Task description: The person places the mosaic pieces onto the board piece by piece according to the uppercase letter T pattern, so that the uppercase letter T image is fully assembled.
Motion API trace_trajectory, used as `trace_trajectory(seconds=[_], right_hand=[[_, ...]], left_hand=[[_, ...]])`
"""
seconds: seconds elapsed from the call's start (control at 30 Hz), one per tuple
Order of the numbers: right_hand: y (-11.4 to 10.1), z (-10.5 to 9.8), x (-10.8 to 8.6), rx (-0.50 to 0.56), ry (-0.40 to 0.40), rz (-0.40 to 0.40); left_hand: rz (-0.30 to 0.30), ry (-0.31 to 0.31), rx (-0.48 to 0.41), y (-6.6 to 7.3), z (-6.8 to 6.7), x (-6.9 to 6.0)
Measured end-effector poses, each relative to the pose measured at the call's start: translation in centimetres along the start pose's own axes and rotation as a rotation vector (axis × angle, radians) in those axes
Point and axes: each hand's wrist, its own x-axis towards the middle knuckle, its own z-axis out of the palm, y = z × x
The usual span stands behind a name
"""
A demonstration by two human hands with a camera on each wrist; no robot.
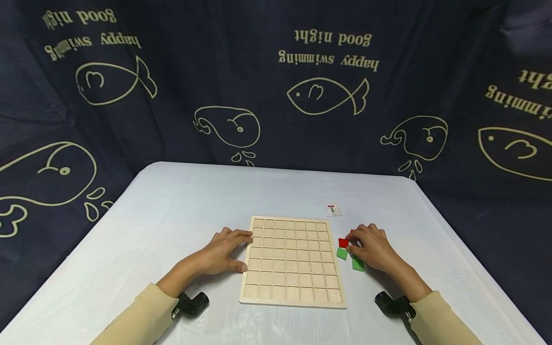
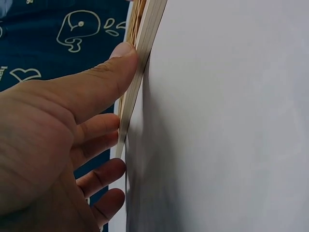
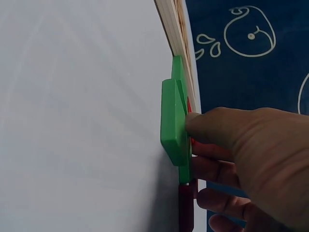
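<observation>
Looking down from the head view: the left hand [image 1: 222,254] lies at the left edge of a gridded wooden board [image 1: 292,267], thumb and fingers parted, tips at the rim, nothing gripped. The right hand [image 1: 374,247] bends low over loose tiles outside the board's right edge. A red tile [image 1: 343,243], roughly square with no marked long axis, lies left of its fingertips, between hand and board; a green tile [image 1: 342,253] lies just nearer the wearer, a second green tile [image 1: 358,264] by the thumb. The right hand is the nearer to all three; the left is across the board.

Left wrist view: thumb against the board's edge, fingers loosely spread.

Right wrist view: thumb tip beside green, gap to the fingers small; whether a tile is pinched cannot be told.
</observation>
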Motion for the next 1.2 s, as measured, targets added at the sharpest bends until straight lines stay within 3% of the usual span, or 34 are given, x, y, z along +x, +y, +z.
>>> trace_trajectory(seconds=[0.5, 0.77, 1.2], right_hand=[[-0.8, -0.7, 0.4, 0.027, 0.026, -0.011], [-2.5, -1.1, 0.7, 0.054, 0.04, -0.075], [-5.1, -1.1, 1.9, 0.047, 0.057, -0.175]], left_hand=[[-0.01, 0.025, -0.043, 0.4, 0.2, -0.2], [-0.01, 0.062, -0.095, 0.7, 0.5, -0.3], [-0.023, 0.061, -0.181, 0.9, 0.9, -0.4]])
